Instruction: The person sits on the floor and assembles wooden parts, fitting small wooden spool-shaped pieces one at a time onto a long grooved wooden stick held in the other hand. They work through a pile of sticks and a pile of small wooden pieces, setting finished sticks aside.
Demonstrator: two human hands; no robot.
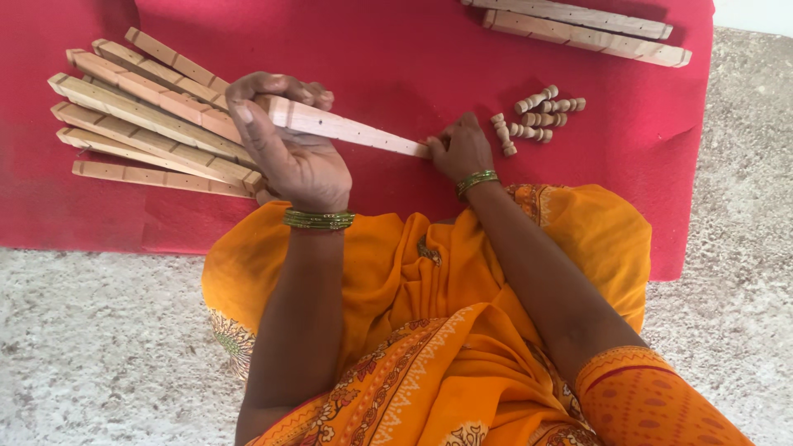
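Wooden slat [347, 128] gripped by L hand [289, 149] & R hand [461, 149] (pegs [537, 116] near).

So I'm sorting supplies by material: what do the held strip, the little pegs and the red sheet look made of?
The strip held by the left hand and right hand looks like pale unfinished wood: matt, faint grain, small drilled holes. The pegs seem to be turned wood of the same bare tone, with ridged profiles. The red sheet appears to be cloth, soft and matt with creases; the fibre cannot be told.
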